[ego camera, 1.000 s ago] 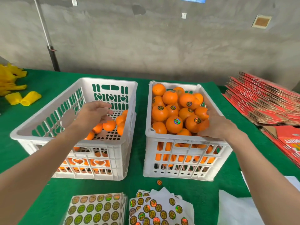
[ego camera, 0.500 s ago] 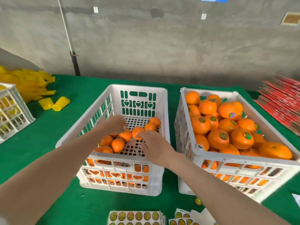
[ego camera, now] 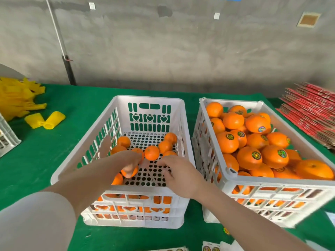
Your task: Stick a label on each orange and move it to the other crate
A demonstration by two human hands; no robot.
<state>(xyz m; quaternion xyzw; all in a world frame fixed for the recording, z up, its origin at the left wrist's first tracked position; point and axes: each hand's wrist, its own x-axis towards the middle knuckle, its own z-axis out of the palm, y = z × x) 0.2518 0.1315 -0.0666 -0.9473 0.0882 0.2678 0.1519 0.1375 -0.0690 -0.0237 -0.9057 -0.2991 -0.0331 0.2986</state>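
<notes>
Nearest to me, at the bottom edge, I see the tops of round printed label sheets (ego camera: pixel 211 248) on the green cloth-covered table (ego camera: pixel 45 160), with one loose round sticker (ego camera: pixel 226 230) lying just in front of the right crate. My white sleeve (ego camera: pixel 36 223) leads up to the left hand (ego camera: pixel 125 160), which reaches over the front wall of the nearly empty white slotted plastic crate (ego camera: pixel 148 99) with its fingers curled round a small orange (ego camera: pixel 130 174) low in the near-left part. The right hand (ego camera: pixel 178 173) is in the same crate beside it, fingers loosely bent and a little apart above the perforated floor. Past both hands a few plain oranges (ego camera: pixel 152 153) lie on that floor. Just to the right stands the full white plastic crate (ego camera: pixel 272 185), heaped with sticker-bearing oranges (ego camera: pixel 249 157). Farther off are yellow foam sleeves (ego camera: pixel 45 119) on the left, a stack of flat red cartons (ego camera: pixel 308 109) on the right, then the grey concrete wall (ego camera: pixel 181 51)
</notes>
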